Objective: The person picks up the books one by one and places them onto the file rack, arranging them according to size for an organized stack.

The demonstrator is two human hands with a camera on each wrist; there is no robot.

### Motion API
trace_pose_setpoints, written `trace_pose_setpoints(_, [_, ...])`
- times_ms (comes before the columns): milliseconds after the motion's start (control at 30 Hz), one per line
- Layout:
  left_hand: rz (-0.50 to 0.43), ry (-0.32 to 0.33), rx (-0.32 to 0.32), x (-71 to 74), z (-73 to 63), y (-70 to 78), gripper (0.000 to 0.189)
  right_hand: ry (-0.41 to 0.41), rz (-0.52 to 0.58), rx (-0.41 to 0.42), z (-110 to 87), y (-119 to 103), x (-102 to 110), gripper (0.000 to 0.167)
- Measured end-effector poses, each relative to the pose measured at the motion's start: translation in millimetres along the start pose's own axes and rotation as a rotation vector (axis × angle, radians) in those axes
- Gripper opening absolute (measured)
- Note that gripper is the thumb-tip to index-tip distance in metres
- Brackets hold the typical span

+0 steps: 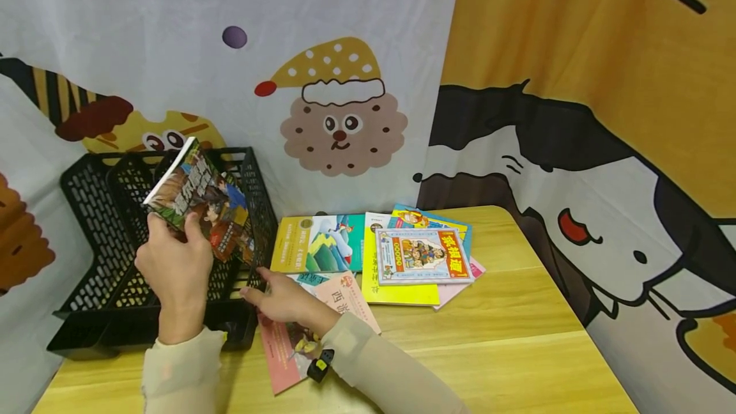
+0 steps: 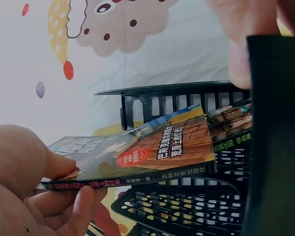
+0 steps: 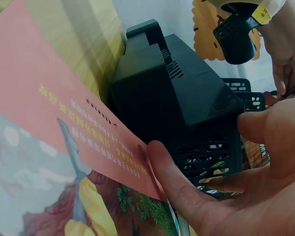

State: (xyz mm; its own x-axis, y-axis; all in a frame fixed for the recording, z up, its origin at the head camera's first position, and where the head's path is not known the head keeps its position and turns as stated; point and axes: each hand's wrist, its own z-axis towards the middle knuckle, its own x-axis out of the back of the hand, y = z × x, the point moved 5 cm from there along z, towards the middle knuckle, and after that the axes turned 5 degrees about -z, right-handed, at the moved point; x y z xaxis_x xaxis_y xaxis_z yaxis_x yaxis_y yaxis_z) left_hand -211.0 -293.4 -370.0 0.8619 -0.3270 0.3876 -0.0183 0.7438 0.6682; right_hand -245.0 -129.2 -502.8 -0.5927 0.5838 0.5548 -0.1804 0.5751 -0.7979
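My left hand (image 1: 175,260) pinches a paperback comic-style book (image 1: 198,200), tilted, above the right part of a black perforated book rack (image 1: 261,209). In the left wrist view, thumb and fingers hold the paperback (image 2: 182,142) by its spine end. Another dark book (image 2: 231,125) shows beyond it, by the rack's slots. Low at the rack's front right side, my right hand (image 1: 290,299) holds the wall between thumb and fingers. Beside that hand lies a pink book (image 1: 278,350), partly covered by the right forearm; in the right wrist view, a finger is against its edge.
Right of the rack lies a green and yellow picture book (image 1: 322,245). A white-bordered book (image 1: 425,255) lies on a yellow book (image 1: 397,294), with blue and pink ones under them. The wooden table (image 1: 517,350) meets a cartoon-printed curtain (image 1: 345,5) behind.
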Motion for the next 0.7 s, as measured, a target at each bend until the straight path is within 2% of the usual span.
trace_pose_setpoints(133, [0.017,-0.033,-0.021,-6.3,-4.2,3.4,0.043,-0.002,0.015,-0.003,1.1,1,-1,0.074])
trace_pose_setpoints(333, [0.035,-0.141,-0.047,-21.8,-13.1,7.6,0.041,-0.001,0.03,-0.007,1.4,1,-1,0.075])
trace_pose_setpoints(433, [0.045,-0.182,-0.028,-28.2,-15.8,5.3,0.042,0.005,0.018,0.002,1.4,1,-1,0.075])
trace_pose_setpoints(700, [0.064,-0.277,0.072,-45.2,-19.5,-5.8,0.047,0.021,-0.01,0.01,0.6,-1,1,0.075])
